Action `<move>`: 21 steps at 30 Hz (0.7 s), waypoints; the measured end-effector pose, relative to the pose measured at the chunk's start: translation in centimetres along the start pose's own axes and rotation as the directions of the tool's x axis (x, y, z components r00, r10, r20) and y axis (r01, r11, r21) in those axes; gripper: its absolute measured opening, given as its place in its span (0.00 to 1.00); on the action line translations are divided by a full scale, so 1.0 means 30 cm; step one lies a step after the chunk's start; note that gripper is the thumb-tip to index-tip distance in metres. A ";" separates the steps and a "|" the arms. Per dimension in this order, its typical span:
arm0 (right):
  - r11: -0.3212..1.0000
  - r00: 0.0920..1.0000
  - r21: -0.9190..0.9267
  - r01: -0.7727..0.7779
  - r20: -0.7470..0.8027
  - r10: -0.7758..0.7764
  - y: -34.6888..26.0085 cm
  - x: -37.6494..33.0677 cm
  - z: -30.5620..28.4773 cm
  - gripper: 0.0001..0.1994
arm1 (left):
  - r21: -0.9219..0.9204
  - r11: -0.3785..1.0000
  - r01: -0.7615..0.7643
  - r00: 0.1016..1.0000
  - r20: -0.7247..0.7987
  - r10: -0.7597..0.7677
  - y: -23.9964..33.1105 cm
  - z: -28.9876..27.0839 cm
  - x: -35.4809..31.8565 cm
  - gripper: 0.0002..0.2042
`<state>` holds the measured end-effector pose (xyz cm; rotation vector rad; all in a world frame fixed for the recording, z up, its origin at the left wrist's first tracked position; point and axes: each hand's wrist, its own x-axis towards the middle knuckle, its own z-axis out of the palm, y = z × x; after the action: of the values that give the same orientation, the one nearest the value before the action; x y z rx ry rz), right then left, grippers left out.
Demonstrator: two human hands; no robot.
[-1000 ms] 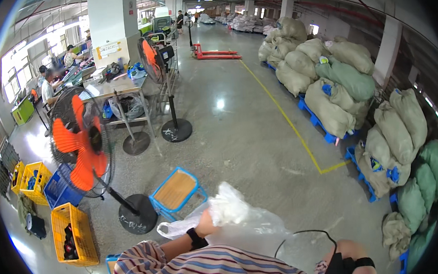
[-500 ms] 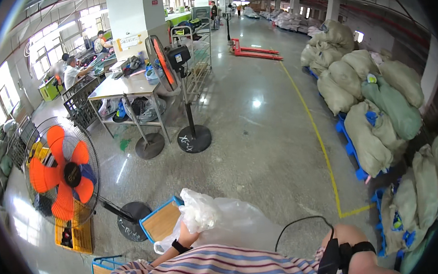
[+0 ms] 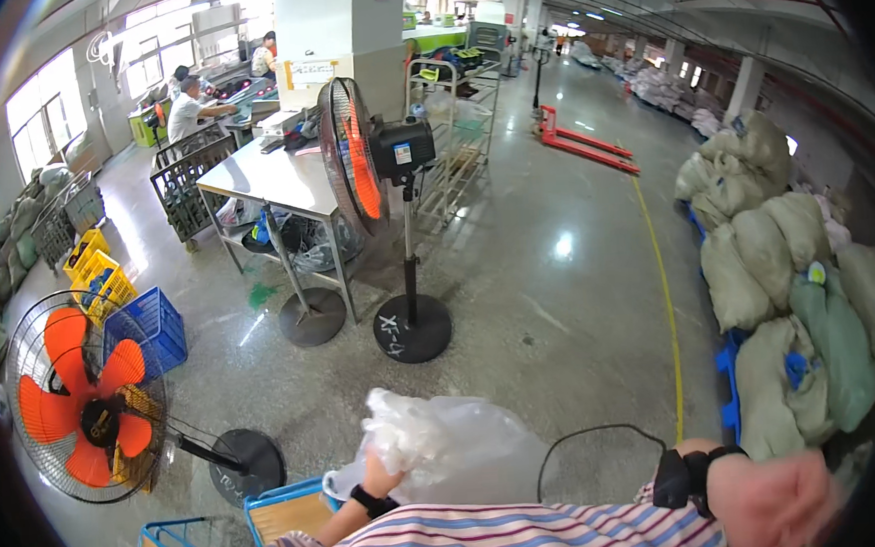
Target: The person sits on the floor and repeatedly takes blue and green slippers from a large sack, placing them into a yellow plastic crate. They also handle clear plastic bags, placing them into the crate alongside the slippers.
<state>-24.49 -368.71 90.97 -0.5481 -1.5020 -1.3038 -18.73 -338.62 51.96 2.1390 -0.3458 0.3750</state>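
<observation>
head | left hand [image 3: 378, 475] still clamps plastic bag [image 3: 448, 443] | right hand [image 3: 772, 502] apparently fisted

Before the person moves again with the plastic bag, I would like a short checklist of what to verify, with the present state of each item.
1. Left hand has a grip on the clear plastic bag: ok, the fingers are bunched into the plastic.
2. Right hand is free: cannot tell, it is blurred and looks closed.
3. Black cable by the right wrist is not caught: cannot tell.
4. Orange-bladed floor fan at the left is apart from the bag: ok.
5. Blue crate below the bag is within reach: ok, it sits directly under the left hand.
</observation>
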 end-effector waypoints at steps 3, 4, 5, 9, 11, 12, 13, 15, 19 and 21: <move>0.961 0.973 -0.210 -0.180 0.108 0.206 0.272 -0.260 -0.327 0.05 | -0.261 0.934 0.245 0.909 -0.273 -0.315 0.012 -0.035 0.174 0.18; 0.910 0.935 -0.375 -0.176 0.226 0.274 0.322 -0.308 -0.433 0.03 | -0.200 0.952 0.233 0.896 -0.337 -0.290 -0.045 -0.003 0.248 0.17; 0.834 0.863 -0.507 -0.217 0.299 0.406 0.447 -0.337 -0.499 0.02 | -0.505 0.824 0.257 0.764 -0.416 -0.493 -0.083 0.019 0.319 0.17; 0.572 0.319 -0.679 -0.460 0.475 0.820 1.133 -0.636 -0.704 0.05 | -0.416 0.814 0.405 0.438 -0.694 -0.572 -0.267 -0.010 0.347 0.17; 0.277 -0.095 -0.774 -0.569 0.397 0.913 1.391 -0.813 -0.879 0.11 | -0.329 0.849 0.413 0.391 -0.778 -0.492 -0.364 0.005 0.432 0.14; 0.278 -0.218 -0.882 -0.381 0.378 0.900 1.506 -0.938 -1.010 0.15 | -0.217 0.864 0.454 0.394 -0.821 -0.413 -0.323 -0.005 0.520 0.14; 0.289 -0.336 -0.942 -0.168 0.330 0.882 1.604 -1.046 -1.103 0.19 | -0.023 0.836 0.548 0.471 -0.817 -0.332 -0.362 -0.013 0.531 0.15; 0.365 -0.276 -0.924 -0.111 0.381 0.882 1.769 -1.223 -1.131 0.23 | -0.059 0.754 0.654 0.363 -0.850 -0.381 -0.431 0.012 0.504 0.15; 0.438 -0.101 -0.818 -0.373 0.505 0.857 2.082 -1.512 -1.085 0.25 | -0.145 0.648 0.748 0.198 -0.882 -0.427 -0.656 0.079 0.402 0.14; 0.566 0.071 -0.749 -0.344 0.580 0.811 2.242 -1.602 -0.998 0.25 | -0.184 0.585 0.790 0.121 -0.888 -0.443 -0.737 0.088 0.446 0.14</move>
<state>61.67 -362.21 74.62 -2.3039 -1.4134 -0.4998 2.28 -330.08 39.30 1.8152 1.3714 1.0132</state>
